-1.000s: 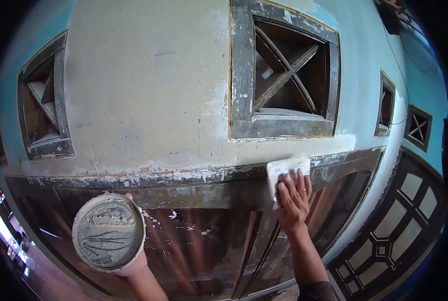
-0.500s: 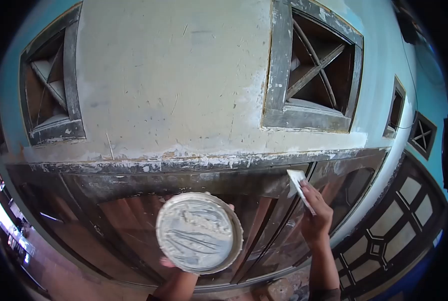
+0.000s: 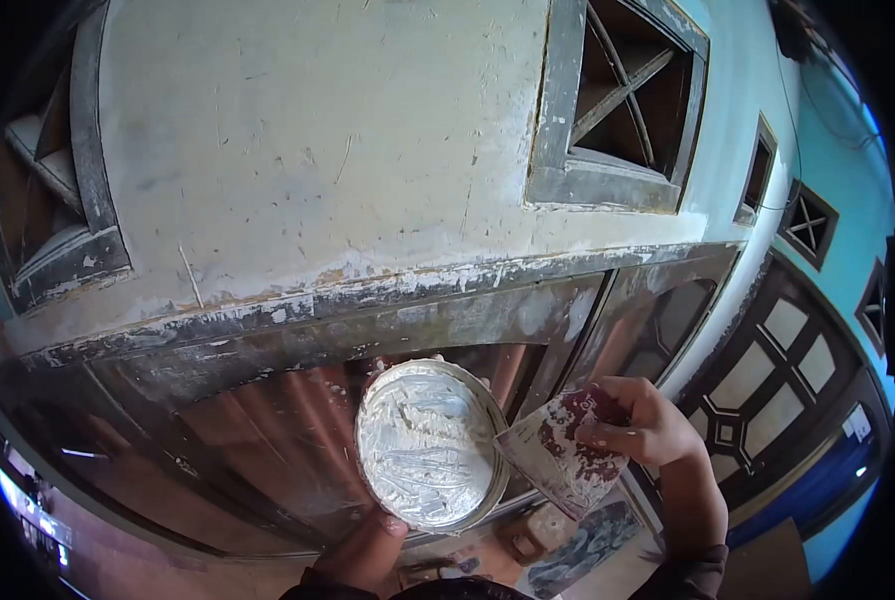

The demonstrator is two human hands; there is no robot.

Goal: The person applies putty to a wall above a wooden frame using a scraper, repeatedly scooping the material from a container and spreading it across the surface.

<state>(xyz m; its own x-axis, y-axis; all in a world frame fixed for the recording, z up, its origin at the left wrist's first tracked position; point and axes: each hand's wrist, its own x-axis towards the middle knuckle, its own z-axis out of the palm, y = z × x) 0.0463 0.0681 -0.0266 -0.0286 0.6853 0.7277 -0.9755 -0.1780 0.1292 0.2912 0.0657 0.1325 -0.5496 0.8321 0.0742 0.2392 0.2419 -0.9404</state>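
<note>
My left hand point(image 3: 391, 524) supports a round tub lid point(image 3: 429, 452) from below and behind, most of its fingers hidden. White putty is smeared in ridges over the lid's inner face, and its rim is crusted. In my right hand point(image 3: 647, 425) is a flat putty scraper point(image 3: 563, 450), dark red and caked with dried putty, pinched between thumb and fingers. The scraper's left edge overlaps the right rim of the lid in this view. Behind both hands stands a dark wooden door frame with glass panes point(image 3: 277, 435).
Above the frame is a scratched, patched wall point(image 3: 317, 150) with peeling paint along a ledge point(image 3: 367, 295). Crossed-bar vents point(image 3: 622, 95) flank it. A panelled door point(image 3: 767, 370) stands at right. Below lie a wooden block point(image 3: 539, 532) and a dark patterned sheet point(image 3: 587, 550).
My right hand has come down from the wooden frame to beside the lid, turning the scraper's broad face toward me. The lid appears further right, and the view has tilted.
</note>
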